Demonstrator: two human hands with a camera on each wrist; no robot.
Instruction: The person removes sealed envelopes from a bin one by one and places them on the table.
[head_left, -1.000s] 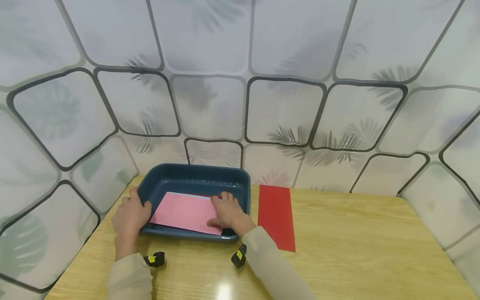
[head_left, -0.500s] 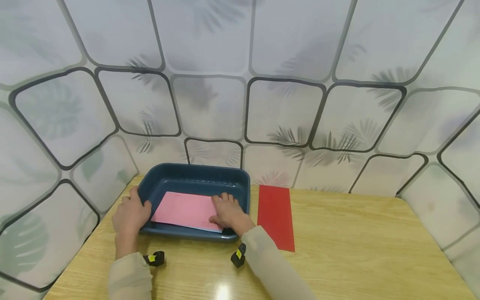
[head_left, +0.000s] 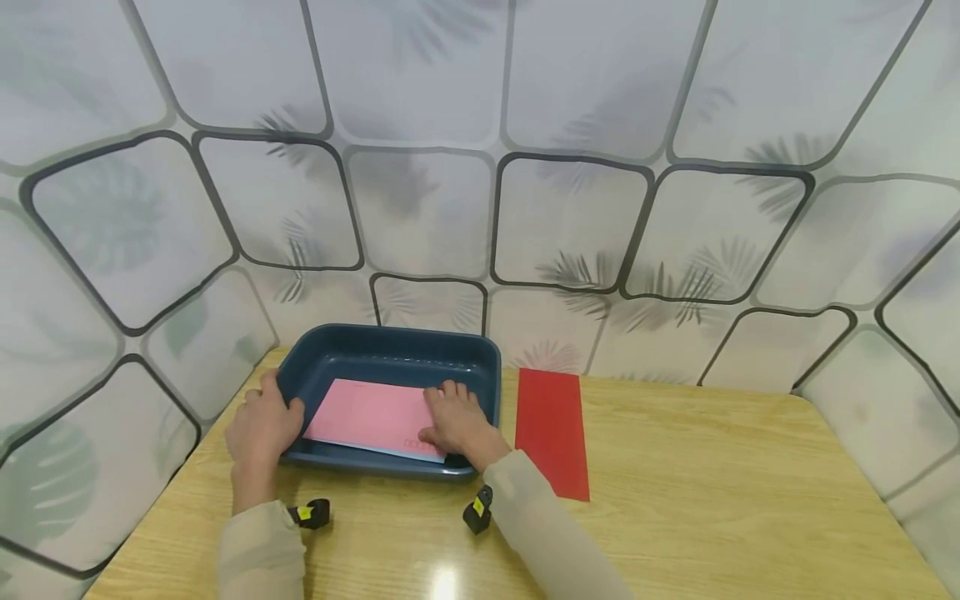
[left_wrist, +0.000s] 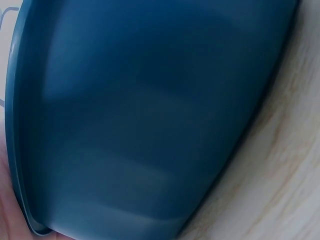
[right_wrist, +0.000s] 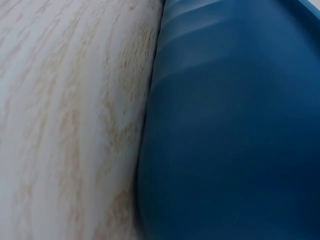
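A dark blue tray with high walls stands on the table. My left hand grips its left rim, and in the left wrist view part of that hand shows along the tray's edge. Inside the tray lies a pink envelope with a row of small printed boxes near its lower right corner. A thin light blue edge shows under its near side. My right hand rests on the envelope's right end, fingers pointing away and thumb on the pink face. The right wrist view holds only the tray's outer wall and the table.
A red paper rectangle lies on the wooden table, just right of the tray. Patterned fabric walls rise behind and at both sides. A small black camera hangs at the right wrist, another camera at the left.
The pink envelope has shifted slightly away from me. The light blue and red edges beyond its far side are now covered, and light blue shows along its near edge. The left hand stays put.
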